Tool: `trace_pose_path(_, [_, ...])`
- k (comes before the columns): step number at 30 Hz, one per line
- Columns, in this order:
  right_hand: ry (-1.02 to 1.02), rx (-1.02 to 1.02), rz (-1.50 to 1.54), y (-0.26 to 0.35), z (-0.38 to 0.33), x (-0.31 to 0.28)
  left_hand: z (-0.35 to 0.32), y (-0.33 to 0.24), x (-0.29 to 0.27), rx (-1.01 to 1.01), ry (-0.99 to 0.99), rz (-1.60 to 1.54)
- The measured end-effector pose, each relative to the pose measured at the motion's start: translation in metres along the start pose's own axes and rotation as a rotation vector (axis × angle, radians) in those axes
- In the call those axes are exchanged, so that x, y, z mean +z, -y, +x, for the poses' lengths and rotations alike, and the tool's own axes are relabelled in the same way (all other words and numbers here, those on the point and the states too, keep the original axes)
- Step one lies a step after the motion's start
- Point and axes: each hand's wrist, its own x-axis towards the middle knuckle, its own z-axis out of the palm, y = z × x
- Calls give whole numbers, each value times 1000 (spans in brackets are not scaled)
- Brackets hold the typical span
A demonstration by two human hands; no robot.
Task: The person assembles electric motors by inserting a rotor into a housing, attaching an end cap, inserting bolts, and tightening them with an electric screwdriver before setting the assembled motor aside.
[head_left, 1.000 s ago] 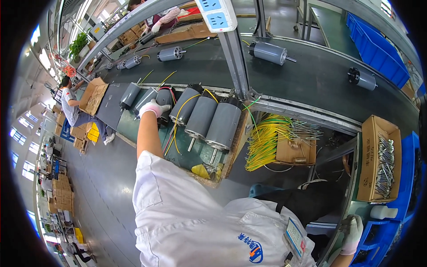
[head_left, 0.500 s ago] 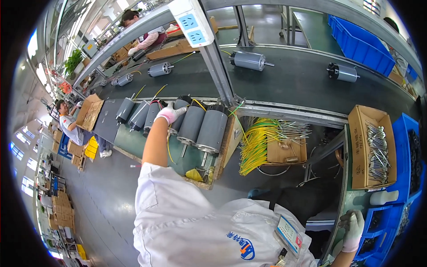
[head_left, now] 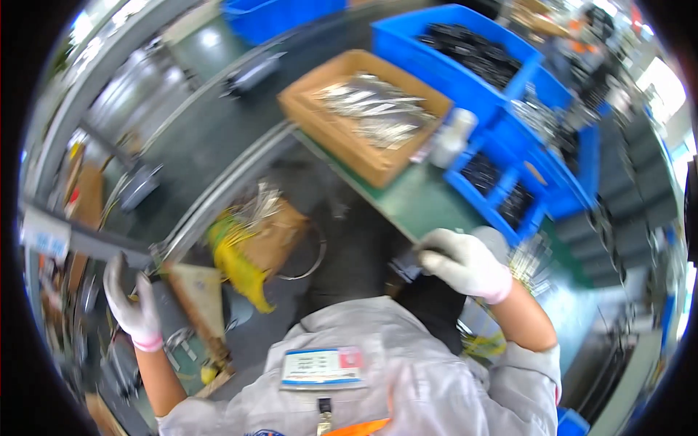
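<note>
- far left, the left hand (head_left: 133,309) in a white glove with a pink cuff is raised at the edge of the line; its fingers (head_left: 116,272) look spread and released, with nothing clearly in them, though the picture is blurred there.
- just right of it stands a tilted cardboard box (head_left: 198,298), and beyond that a bundle of yellow-green wires (head_left: 234,254) lies against a second brown box (head_left: 280,236).
- above these runs the dark conveyor belt (head_left: 196,138) with a grey cylindrical motor (head_left: 251,73) on it, well apart from both hands.
- in the middle, low down, the person's grey work jacket carries a clipped badge (head_left: 322,365).
- right of centre, the right hand (head_left: 465,263), gloved the same way, rests at the near edge of the green table (head_left: 414,203); its fingers (head_left: 440,251) are curled over a dark object (head_left: 429,291) at the table edge — what it is, i cannot tell.
- behind that hand sits an open cardboard box of metal rods (head_left: 367,112), a small white bottle (head_left: 452,134) beside it.
- further right — blue bins (head_left: 502,94) holding dark small parts.
</note>
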Motion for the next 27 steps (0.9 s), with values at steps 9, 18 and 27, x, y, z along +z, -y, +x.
trace_pose_path(9, [-627, 234, -346, -57, -92, -78, 39, -264, 197, 1067, 734, -943])
trace_pose_path(18, [-1126, 384, -622, -224, -71, -225, 70, -437, 338, 1393, 707, -457])
trace_pose_path(27, [-468, 496, -440, -267, -11, -295, 71, -460, 359, 1341, 862, -253])
